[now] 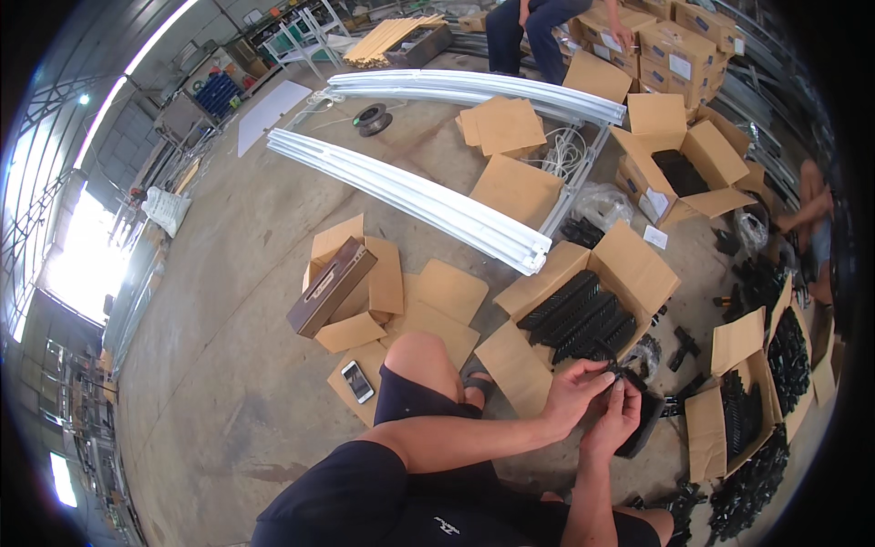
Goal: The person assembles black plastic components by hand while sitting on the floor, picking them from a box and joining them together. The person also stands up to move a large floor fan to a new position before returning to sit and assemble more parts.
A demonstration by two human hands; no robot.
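Note:
Close together in front of me, my left hand (574, 394) and my right hand (613, 421) pinch a small black part (617, 372) between their fingertips. Its exact kind is too small to make out, and the fingers hide some of it. Just beyond the hands stands an open cardboard box (652, 273) with rows of black ribbed parts (576, 314) packed inside. A larger dark, flat-sided piece (643, 427) shows beside my right hand. More loose black parts (682, 348) lie on the floor to the right.
Another open carton (705, 415) with black parts stands at the right, near heaps of similar pieces (752, 483). A phone (357, 382) rests on flattened cardboard by my knee. Farther off are a brown case (333, 284) in a carton, long white metal profiles (410, 194) and a seated person (529, 36).

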